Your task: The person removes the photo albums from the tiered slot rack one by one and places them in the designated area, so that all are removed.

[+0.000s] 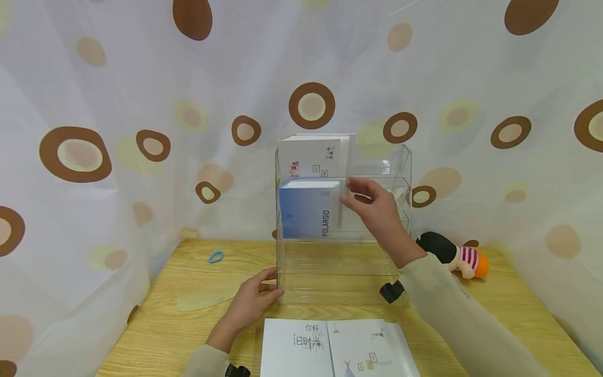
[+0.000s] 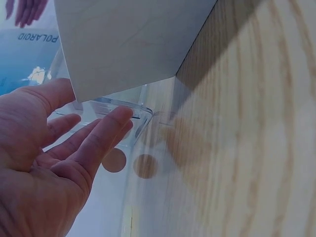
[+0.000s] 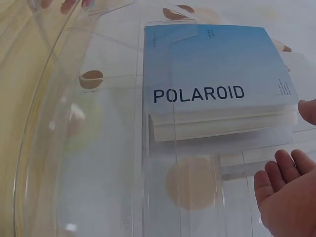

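A clear acrylic rack with stepped tiers stands on the table. In a middle tier sits a blue book marked POLAROID; a white book is in the tier above. My right hand is raised at the blue book's right edge. Its thumb and fingers are apart with nothing between them, as the right wrist view also shows. My left hand is at the rack's lower left corner, fingertips right at its side, fingers loosely extended. In front of the rack lies a spread white book with printed characters.
A pale comb and a blue ring lie on the wooden table to the left. On the right, behind my forearm, is a soft doll. A spotted curtain hangs behind everything.
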Tool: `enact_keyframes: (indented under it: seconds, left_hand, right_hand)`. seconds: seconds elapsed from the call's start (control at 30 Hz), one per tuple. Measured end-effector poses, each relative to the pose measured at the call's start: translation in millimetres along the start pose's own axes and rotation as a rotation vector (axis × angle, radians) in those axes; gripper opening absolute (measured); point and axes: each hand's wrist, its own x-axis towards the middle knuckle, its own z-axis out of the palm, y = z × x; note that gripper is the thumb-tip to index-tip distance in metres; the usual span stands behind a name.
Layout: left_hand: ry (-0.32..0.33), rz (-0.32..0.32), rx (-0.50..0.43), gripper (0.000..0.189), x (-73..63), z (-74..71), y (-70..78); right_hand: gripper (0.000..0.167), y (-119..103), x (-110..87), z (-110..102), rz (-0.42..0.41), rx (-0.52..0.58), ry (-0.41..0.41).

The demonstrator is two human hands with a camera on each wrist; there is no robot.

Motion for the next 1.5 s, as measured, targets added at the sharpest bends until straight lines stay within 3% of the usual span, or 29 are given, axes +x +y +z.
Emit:
enact_keyframes:
  seconds: [0.37,0.97,1.5]
  left_hand:
    - [-0.004,0.002,0.018,0.064,2.7,0.1,-4.1]
    - [-0.003,0.002,-0.016,0.063,0.4,-0.2,-0.7]
    - [-0.002,0.007,-0.008,0.063,0.8,0.3,-2.0]
  right_hand:
    - [0.060,-1.0,13.3,4.8,-0.001,0.067,-0.010]
    - [0.050,-15.7,18.0,21.9,0.017,0.114,-0.034]
    - [0.045,-16.8,25.7,27.5,0.075,0.163,-0.062]
